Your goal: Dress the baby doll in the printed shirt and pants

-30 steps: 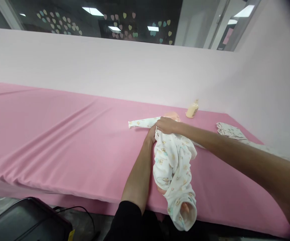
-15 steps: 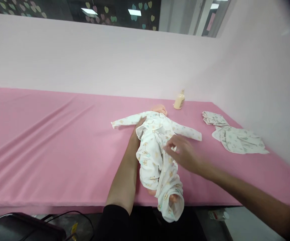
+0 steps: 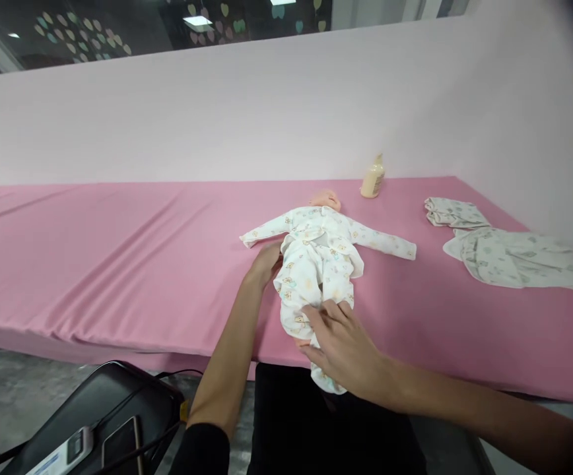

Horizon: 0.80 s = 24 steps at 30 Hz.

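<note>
Lying on its back near the front edge of the pink-covered tabletop (image 3: 118,264), a baby doll (image 3: 319,257) wears a white printed sleepsuit (image 3: 311,277), its sleeves stretched out to either side and its bare head (image 3: 325,198) pointing toward the back edge. The left hand (image 3: 265,262) rests against the doll's side just under the outstretched sleeve, touching the cloth; its fingers are tucked toward the garment, and whether they pinch it cannot be told. The right hand (image 3: 346,346) lies palm-down over the legs of the sleepsuit at the front edge, fingers (image 3: 323,315) loosely spread and pressing flat on the fabric rather than gripping it. The lowest part of the suit hangs a little over the front edge beneath that hand.

Toward the back edge, just beyond the doll's head, stands a small cream bottle (image 3: 372,178). Well apart at the right end lie folded printed cloths (image 3: 509,254). Below the front edge on the left sits a dark bag (image 3: 103,415) with a phone (image 3: 121,441) on it.
</note>
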Motion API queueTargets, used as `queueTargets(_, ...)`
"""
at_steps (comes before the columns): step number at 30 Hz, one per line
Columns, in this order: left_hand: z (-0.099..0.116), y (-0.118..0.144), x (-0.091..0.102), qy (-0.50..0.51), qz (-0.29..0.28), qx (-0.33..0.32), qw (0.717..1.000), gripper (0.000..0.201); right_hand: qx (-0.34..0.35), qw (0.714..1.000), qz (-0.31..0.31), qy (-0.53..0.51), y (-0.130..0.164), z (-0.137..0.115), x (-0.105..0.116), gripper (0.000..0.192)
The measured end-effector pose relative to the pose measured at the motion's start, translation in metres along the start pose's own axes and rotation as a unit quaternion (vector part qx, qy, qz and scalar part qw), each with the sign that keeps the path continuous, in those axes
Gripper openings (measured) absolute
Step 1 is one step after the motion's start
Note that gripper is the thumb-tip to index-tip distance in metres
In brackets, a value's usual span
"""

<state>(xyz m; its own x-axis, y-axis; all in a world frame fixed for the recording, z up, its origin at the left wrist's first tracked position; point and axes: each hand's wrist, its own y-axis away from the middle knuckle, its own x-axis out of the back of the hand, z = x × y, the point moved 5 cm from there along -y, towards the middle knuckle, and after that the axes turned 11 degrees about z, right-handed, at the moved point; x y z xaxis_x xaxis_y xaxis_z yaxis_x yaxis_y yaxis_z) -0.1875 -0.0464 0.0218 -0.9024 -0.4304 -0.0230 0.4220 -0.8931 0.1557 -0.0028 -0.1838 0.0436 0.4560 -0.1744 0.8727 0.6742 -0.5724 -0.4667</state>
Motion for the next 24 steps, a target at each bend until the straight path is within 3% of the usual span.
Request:
queueTargets(3,-0.004,0.046,0.030,-0.064,0.008,-0.031,0.997,0.039,-0.032,0.996,-0.008,-0.082,0.006,0.007,0.002,0.028)
queueTargets(5,-0.010,0.084,0.040,-0.100,-0.021,-0.048,0.994,0.043,-0.061,0.988,-0.023,-0.137,0.009,0.013,0.005,0.034)
queueTargets(8,-0.025,0.135,0.041,-0.118,-0.101,-0.051,0.987,0.050,-0.066,0.973,-0.067,-0.210,0.012,0.020,0.008,0.047)
queueTargets(10,-0.032,0.155,0.038,-0.107,-0.115,-0.056,0.986,0.059,-0.049,0.966,-0.093,-0.236,0.013,0.023,0.009,0.055)
queueTargets(13,-0.039,0.164,0.031,-0.101,-0.097,-0.065,0.988,0.067,-0.026,0.967,-0.101,-0.234,0.016,0.023,0.009,0.053)
queueTargets(17,-0.042,0.161,0.021,-0.116,-0.050,-0.066,0.990,0.072,-0.020,0.972,-0.064,-0.224,0.022,0.020,0.005,0.045)
queueTargets(24,-0.040,0.159,0.014,-0.065,-0.004,-0.042,0.997,0.055,-0.029,0.970,-0.011,-0.240,0.035,0.019,0.000,0.064)
